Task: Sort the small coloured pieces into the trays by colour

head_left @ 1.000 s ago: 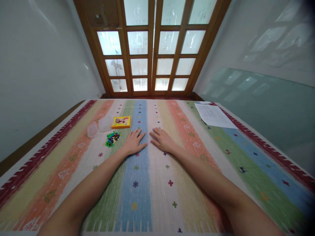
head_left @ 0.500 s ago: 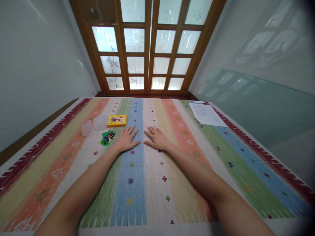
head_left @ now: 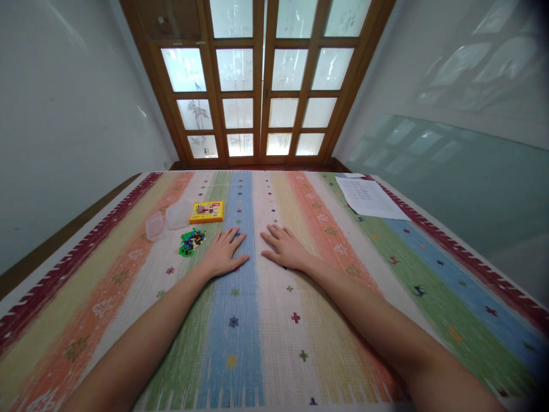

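Left hand (head_left: 223, 257) and right hand (head_left: 287, 252) lie flat and open on the striped cloth (head_left: 257, 343), holding nothing. The tiny brick pile (head_left: 191, 241) sits just in front of the yellow box (head_left: 207, 211), not picked up yet. The left hand is nearer the box.

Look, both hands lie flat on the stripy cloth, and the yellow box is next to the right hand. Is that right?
Not quite. The head view shows the yellow box on the other side, a little beyond the left hand, not next to the right hand. Both hands do lie flat on the stripy cloth.
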The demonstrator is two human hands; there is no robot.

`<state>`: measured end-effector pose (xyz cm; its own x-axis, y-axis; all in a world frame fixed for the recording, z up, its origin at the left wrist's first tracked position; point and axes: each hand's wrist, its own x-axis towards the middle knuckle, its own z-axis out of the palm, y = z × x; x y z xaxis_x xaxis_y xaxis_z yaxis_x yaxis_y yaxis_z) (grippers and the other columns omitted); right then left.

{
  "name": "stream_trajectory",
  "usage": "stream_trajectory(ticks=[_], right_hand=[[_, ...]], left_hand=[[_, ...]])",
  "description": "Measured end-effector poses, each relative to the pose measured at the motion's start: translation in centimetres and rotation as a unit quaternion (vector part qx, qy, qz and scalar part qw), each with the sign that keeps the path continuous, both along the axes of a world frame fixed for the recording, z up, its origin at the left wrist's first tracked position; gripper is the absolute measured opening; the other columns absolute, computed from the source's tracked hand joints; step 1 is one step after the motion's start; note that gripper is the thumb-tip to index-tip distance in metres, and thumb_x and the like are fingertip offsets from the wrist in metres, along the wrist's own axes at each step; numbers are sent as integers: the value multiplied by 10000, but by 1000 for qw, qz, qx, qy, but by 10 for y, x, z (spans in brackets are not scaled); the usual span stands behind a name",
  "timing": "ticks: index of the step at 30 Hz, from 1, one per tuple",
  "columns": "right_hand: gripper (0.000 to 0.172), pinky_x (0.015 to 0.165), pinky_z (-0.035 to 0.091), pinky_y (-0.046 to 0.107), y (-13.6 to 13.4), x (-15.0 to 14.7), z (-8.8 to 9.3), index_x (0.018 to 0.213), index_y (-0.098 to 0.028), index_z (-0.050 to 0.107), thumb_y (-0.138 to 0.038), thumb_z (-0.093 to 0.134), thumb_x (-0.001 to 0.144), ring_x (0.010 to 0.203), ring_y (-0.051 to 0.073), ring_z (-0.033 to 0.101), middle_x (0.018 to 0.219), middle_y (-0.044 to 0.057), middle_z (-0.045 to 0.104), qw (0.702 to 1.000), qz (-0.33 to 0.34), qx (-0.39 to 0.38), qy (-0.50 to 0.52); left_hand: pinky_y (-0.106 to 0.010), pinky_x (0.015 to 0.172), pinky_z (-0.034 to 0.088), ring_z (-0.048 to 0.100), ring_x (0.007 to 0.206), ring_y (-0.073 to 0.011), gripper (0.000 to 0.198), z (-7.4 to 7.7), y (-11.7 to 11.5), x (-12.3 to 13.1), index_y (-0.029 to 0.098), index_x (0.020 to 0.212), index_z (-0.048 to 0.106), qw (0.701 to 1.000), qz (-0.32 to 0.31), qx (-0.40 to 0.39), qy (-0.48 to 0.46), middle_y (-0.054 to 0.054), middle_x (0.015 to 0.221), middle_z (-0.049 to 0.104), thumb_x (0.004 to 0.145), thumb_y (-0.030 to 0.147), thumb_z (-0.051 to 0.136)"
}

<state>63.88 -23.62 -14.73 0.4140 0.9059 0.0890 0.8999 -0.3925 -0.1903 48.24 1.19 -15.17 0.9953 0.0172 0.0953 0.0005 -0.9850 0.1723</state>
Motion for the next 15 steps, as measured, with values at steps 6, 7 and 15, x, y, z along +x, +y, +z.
stream_trajectory(ticks=[6,7,15], right_hand=[[764,1303,205,578,2,1,-1,1651,-269,420,-719,420,1033,1608,362,251,1745,126,262,1000,-2,0,5],[761,1303,203,578,2,1,-2,1650,-267,422,-715,420,1034,1605,364,256,1744,126,263,1000,-2,-1,6],[751,1294,215,578,3,-1,-1,1640,-244,436,-703,396,1047,1600,367,267,1732,149,292,1000,-1,-2,-3]], left_hand=[[-579,1327,185,255,1616,-345,784,2,1,-2,282,1634,430,1000,-4,-3,0,-82,1746,296,984,718,472],[-577,1327,186,261,1614,-344,780,2,1,-2,277,1631,436,1000,-6,-4,0,-84,1744,301,986,715,470],[-572,1325,205,278,1607,-332,738,3,4,-3,273,1612,461,1000,-11,-11,-1,-80,1735,323,997,680,480]])
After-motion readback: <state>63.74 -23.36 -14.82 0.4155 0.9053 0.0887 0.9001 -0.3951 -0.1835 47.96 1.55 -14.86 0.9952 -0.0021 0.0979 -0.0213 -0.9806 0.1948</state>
